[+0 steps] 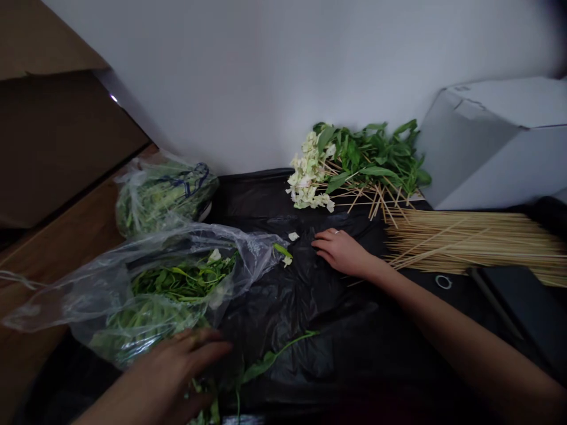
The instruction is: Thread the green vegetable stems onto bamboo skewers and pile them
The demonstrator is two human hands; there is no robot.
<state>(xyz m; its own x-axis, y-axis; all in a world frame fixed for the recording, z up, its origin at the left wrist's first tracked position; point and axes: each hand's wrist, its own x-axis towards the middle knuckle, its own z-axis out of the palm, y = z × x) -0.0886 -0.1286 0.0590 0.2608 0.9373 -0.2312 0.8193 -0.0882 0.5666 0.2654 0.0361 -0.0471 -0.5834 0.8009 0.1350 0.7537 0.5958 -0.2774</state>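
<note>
Thin leafy stems (270, 357) lie beside the left hand (172, 372).

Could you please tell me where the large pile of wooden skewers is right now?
In the head view, the wooden skewers lie at the right edge, just right of the right hand and below the white cardboard box.

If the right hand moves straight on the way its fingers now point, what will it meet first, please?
The right hand would probably meet the small white petal first, lying on the black plastic sheet. Depth is hard to judge. The clear plastic bag lies just beyond.
</note>
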